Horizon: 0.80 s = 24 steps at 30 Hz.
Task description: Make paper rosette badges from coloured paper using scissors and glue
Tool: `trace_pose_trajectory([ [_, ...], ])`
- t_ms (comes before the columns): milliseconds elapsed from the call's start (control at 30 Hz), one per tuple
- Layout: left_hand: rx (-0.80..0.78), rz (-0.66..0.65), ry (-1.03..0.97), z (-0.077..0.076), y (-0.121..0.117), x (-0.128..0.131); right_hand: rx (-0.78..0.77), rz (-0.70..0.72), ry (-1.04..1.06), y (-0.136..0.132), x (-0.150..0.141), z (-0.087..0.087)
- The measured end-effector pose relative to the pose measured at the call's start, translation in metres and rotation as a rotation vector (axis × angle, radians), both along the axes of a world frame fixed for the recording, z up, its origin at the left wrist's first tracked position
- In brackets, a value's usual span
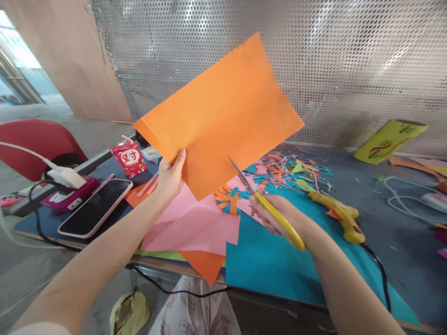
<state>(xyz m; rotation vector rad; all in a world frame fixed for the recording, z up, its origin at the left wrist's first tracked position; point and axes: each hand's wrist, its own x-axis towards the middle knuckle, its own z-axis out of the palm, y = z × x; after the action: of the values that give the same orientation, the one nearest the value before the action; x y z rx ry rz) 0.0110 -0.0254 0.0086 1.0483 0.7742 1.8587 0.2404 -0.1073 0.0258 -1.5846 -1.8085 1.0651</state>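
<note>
My left hand point(172, 176) pinches a large orange sheet of paper point(223, 111) by its lower left part, thumb in front, holding it tilted above the table. In my right hand point(275, 211) is a pair of scissors point(279, 218) with yellow handles. Their blades point up and left and look closed, with the tip in front of the sheet's lower edge; whether it touches the paper I cannot tell. Below lie pink paper point(195, 228), blue paper point(272, 260) and a fringed orange and blue paper piece point(228, 199).
A yellow glue gun point(338, 214) lies right of my right hand, its black cord running forward. Paper scraps point(289, 170) are heaped behind. At left are a phone point(96, 208), a purple power strip point(71, 193) and a red packet point(128, 158). A yellow-green tube point(389, 141) leans against the perforated metal panel point(314, 60).
</note>
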Motion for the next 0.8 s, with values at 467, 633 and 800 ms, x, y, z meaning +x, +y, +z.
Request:
trace_pose_trajectory([
  [467,-0.003,-0.013,-0.037,-0.0038,0.003,0.0018,-0.051,0.006,-0.109,0.0023,-0.003,0.0033],
  [633,-0.007,-0.038,-0.028,-0.006,0.0037,0.0007,-0.045,0.002,-0.042,0.0029,-0.0038,0.0003],
  [800,-0.001,-0.032,-0.002,-0.0085,0.0051,0.0015,0.014,0.026,-0.096,0.0048,-0.0025,-0.0005],
])
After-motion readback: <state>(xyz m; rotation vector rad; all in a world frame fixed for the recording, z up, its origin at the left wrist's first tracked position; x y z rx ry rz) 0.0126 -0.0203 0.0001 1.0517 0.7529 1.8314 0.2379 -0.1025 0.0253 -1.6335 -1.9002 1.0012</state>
